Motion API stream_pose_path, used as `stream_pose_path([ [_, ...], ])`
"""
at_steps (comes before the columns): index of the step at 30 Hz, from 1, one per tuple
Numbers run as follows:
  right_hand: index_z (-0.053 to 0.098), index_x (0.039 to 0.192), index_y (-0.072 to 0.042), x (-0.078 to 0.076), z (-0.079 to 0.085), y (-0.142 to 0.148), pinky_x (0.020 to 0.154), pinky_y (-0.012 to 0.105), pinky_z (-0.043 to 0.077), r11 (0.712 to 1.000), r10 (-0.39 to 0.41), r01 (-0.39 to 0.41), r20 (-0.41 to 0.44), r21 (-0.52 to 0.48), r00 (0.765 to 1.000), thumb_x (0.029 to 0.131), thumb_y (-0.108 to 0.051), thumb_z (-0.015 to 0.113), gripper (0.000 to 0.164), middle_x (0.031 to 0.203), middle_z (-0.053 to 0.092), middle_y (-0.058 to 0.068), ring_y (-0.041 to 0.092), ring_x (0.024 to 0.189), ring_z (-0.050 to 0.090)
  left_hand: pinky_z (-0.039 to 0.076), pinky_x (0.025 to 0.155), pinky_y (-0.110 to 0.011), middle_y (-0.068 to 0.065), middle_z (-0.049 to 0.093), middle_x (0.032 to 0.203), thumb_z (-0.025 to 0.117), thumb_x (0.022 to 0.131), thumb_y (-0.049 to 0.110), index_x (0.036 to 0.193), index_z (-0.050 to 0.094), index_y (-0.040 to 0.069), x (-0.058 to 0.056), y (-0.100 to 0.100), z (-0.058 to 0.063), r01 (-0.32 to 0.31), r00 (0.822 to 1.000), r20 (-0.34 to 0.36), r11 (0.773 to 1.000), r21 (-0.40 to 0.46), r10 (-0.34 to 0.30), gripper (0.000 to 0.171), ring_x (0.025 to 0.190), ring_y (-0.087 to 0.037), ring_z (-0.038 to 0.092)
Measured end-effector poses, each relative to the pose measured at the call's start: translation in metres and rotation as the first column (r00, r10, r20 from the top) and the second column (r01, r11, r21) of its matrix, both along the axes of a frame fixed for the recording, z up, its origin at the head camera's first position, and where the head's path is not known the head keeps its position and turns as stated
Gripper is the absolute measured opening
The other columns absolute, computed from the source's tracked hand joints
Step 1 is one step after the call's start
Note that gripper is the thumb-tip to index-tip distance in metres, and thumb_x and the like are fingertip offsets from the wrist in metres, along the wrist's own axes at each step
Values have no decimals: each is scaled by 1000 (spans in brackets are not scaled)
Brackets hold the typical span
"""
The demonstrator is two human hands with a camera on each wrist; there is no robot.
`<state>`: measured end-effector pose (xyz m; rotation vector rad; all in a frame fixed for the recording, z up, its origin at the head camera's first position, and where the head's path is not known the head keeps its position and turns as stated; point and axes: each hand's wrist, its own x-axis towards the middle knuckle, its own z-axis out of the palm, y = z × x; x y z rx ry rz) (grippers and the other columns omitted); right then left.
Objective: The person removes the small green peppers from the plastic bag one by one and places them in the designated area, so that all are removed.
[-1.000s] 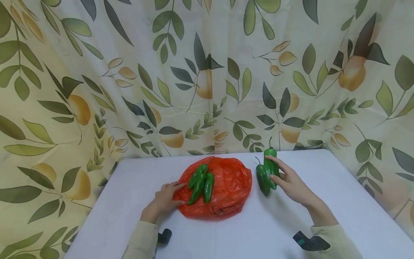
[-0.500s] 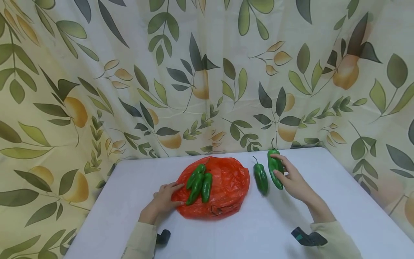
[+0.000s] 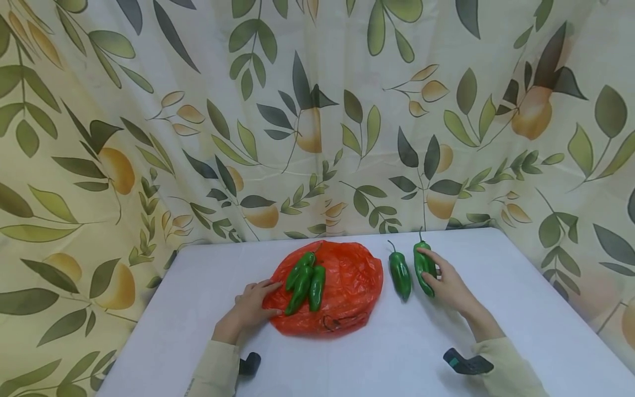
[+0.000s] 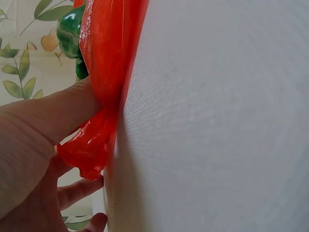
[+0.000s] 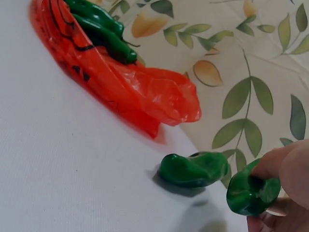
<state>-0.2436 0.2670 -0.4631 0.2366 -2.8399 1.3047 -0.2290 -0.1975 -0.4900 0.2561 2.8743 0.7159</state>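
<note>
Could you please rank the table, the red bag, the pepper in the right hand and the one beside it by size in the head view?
1. Table
2. Red bag
3. Held pepper and lone pepper: too alike to rank; fingers partly hide the first.

Forward-down head view, close wrist views, common red bag [image 3: 353, 275]

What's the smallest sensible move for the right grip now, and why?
Probably settle the held pepper fully onto the table before the right grip releases it: it is pinched beside the loose pepper, bare table shows between the two, and whether it already rests there is unclear.
</note>
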Motion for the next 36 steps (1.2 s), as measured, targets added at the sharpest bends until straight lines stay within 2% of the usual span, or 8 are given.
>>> stream_pose_path([
  [6, 25, 158, -4, -1, -5, 0, 96, 67, 52, 1000, 20, -20, 37, 3, 999, 96, 3, 50, 67, 154, 24, 41, 58, 127, 42, 34, 108, -74, -10, 46, 156, 82, 83, 35, 147, 54, 25, 0, -1, 0, -3, 1000, 1, 1000, 3, 3, 71, 142, -38, 36],
  [11, 24, 158, -2, 0, -9, 0, 105, 76, 36, 999, 35, -36, 48, 25, 998, 94, 5, 51, 70, 154, 22, 42, 58, 134, 33, 34, 108, -72, -9, 46, 156, 82, 83, 36, 148, 54, 25, -1, 1, -1, 2, 1000, 4, 1000, -1, -2, 71, 142, -38, 36],
  [19, 25, 157, -1, -3, -15, -1, 110, 79, 24, 998, 54, -55, 35, 41, 998, 92, 6, 54, 71, 152, 23, 43, 63, 138, 26, 32, 109, -74, -8, 45, 157, 81, 84, 34, 149, 52, 25, -1, 1, 3, 2, 1000, 14, 1000, -2, -2, 71, 143, -38, 34],
  [24, 27, 156, 1, -4, -20, -4, 112, 78, 21, 995, 77, -78, 15, 62, 997, 93, 5, 56, 69, 153, 24, 43, 64, 140, 24, 33, 108, -73, -9, 45, 157, 81, 84, 33, 148, 53, 25, -1, -1, 2, -1, 1000, 14, 1000, 5, 1, 70, 143, -39, 35],
  [31, 25, 157, 1, -4, -26, -5, 113, 77, 22, 994, 56, -61, 49, 92, 997, 97, -2, 55, 67, 155, 24, 41, 62, 142, 23, 35, 108, -72, -9, 45, 157, 82, 83, 36, 148, 53, 26, 0, -2, -2, -10, 1000, 17, 1000, 6, 9, 71, 143, -38, 35],
  [36, 23, 157, 2, -4, -28, -3, 112, 77, 23, 994, 53, -56, 34, 94, 998, 99, -5, 56, 67, 154, 23, 42, 63, 140, 25, 36, 109, -70, -7, 44, 157, 81, 84, 37, 148, 52, 27, -1, -1, -1, -13, 1000, 21, 1000, 2, 13, 72, 143, -37, 35],
])
